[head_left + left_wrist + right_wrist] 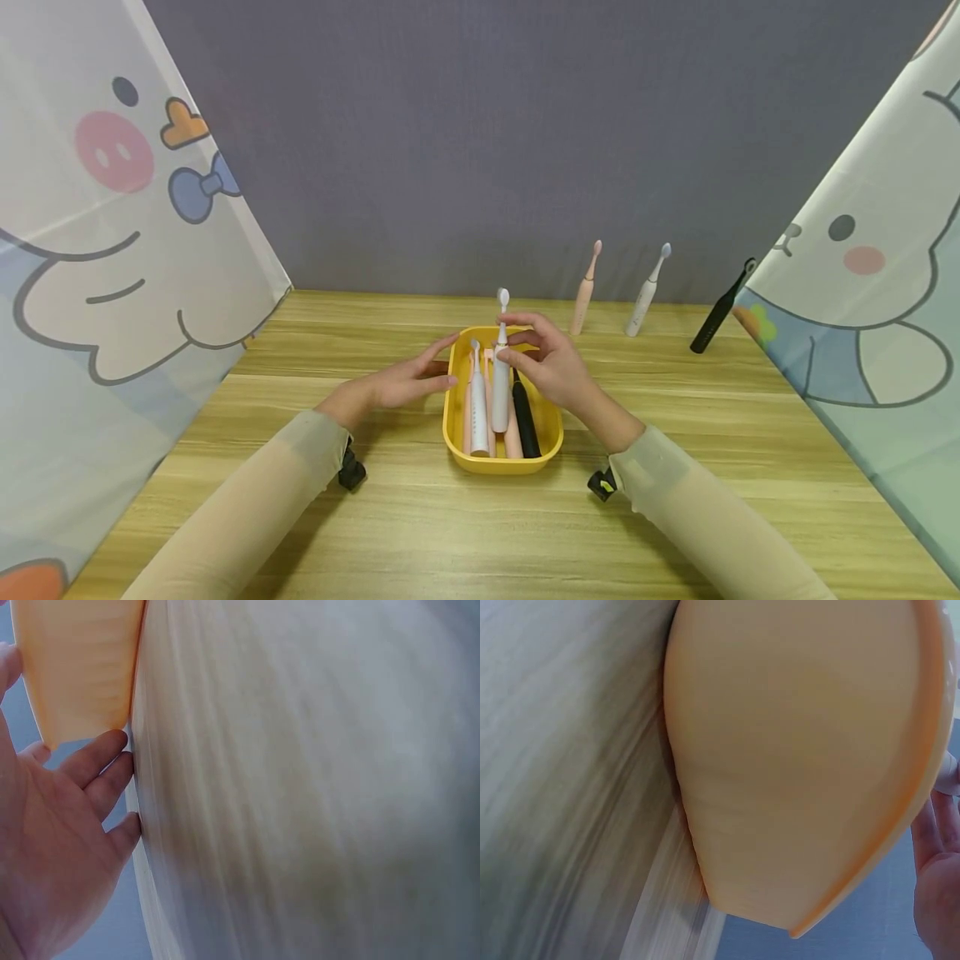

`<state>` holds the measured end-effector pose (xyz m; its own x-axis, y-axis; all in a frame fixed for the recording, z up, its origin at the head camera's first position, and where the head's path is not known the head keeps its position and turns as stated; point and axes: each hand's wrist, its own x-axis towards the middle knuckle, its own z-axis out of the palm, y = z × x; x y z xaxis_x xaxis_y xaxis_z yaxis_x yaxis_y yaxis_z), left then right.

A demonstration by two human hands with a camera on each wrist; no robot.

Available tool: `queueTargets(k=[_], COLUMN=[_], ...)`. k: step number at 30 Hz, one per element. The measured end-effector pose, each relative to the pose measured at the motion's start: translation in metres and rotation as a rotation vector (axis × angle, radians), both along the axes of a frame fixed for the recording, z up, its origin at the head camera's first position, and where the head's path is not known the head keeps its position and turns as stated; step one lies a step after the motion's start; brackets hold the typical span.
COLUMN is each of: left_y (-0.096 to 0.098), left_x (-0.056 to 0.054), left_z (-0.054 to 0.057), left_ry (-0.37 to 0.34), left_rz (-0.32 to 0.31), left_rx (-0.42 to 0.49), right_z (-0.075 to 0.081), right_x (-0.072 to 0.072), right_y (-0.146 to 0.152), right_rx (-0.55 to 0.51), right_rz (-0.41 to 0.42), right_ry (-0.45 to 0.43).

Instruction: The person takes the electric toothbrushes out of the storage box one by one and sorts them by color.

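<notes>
My right hand pinches a white electric toothbrush near its neck, over the yellow basket. Inside the basket lie another white toothbrush, a black toothbrush and pink ones, partly covered by the others. My left hand is at the basket's left side, fingers loosely extended and thumb by the rim. In the left wrist view, fingertips of the left hand are close against the basket's wall. The right wrist view shows mostly the basket, with the right hand partly cut off.
Behind and right of the basket, a pink toothbrush, a white toothbrush and a black toothbrush stand upright in a spaced row on the wooden table. A grey panel rises behind, with cartoon-printed sheets at both sides.
</notes>
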<state>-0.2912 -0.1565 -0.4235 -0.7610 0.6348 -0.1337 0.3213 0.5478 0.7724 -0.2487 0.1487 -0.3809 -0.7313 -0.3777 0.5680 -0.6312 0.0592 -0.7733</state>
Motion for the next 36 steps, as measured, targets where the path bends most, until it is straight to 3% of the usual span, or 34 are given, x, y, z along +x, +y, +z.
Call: queueTargets(k=[15, 27, 36], left_y=[0.0, 0.0, 0.001], left_x=[0.001, -0.001, 0.0], left_z=[0.0, 0.0, 0.001], left_ry=[-0.01, -0.014, -0.008], left_rz=[0.001, 0.014, 0.0], left_rx=[0.002, 0.005, 0.008], right_z=[0.0, -0.003, -0.004], right_x=[0.005, 0.007, 0.012], right_y=[0.0, 0.006, 0.014], right_rx=[-0.011, -0.106, 0.048], right_rz=[0.003, 0.132, 0.096], right_ry=[0.071, -0.02, -0.152])
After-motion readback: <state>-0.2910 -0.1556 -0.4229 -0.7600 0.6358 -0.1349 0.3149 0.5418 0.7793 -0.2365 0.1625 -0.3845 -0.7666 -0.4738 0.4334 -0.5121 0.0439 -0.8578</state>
